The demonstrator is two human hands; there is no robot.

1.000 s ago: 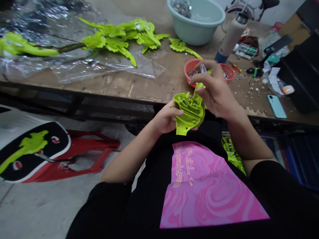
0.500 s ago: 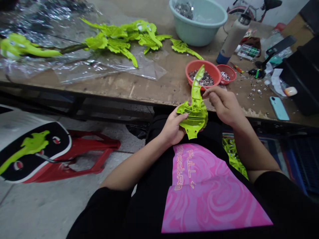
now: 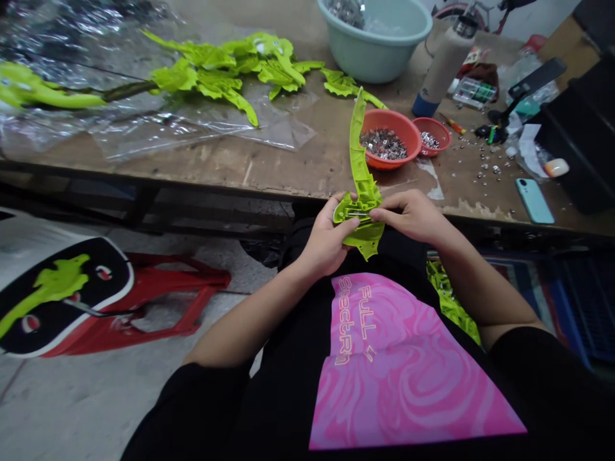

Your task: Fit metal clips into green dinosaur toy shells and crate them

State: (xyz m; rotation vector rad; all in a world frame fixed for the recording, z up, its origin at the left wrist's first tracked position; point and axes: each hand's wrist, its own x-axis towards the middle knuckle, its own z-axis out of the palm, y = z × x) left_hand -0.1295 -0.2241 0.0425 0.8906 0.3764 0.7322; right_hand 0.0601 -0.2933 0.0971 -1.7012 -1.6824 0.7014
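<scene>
My left hand (image 3: 325, 235) is closed round the lower left side of a lime-green plastic half-shell (image 3: 364, 187), its thumb lying over the inside. The shell's hollow, ribbed side faces me, and its long curved arm points up over the table edge. At the shell's right side, my right hand (image 3: 410, 214) pinches with thumb and forefinger. A thin shiny metal rod (image 3: 355, 213) lies across the ribs and runs towards those fingertips, which hide its end. Just beyond the shell stands a red-orange bowl (image 3: 412, 137) of small metal parts.
On the table lie more lime-green plastic pieces (image 3: 216, 73) over clear plastic sheeting (image 3: 192, 131). Behind the bowl are a pale green basin (image 3: 379, 48) and a bottle (image 3: 444, 67). A small red basket (image 3: 439, 150) and a phone (image 3: 534, 200) lie right. A red stool (image 3: 177, 291) stands left.
My right hand has moved down and left, from beside the shell's long arm to its wide ribbed part. The shell has tilted slightly left, with the thin metal rod now across its ribs.
</scene>
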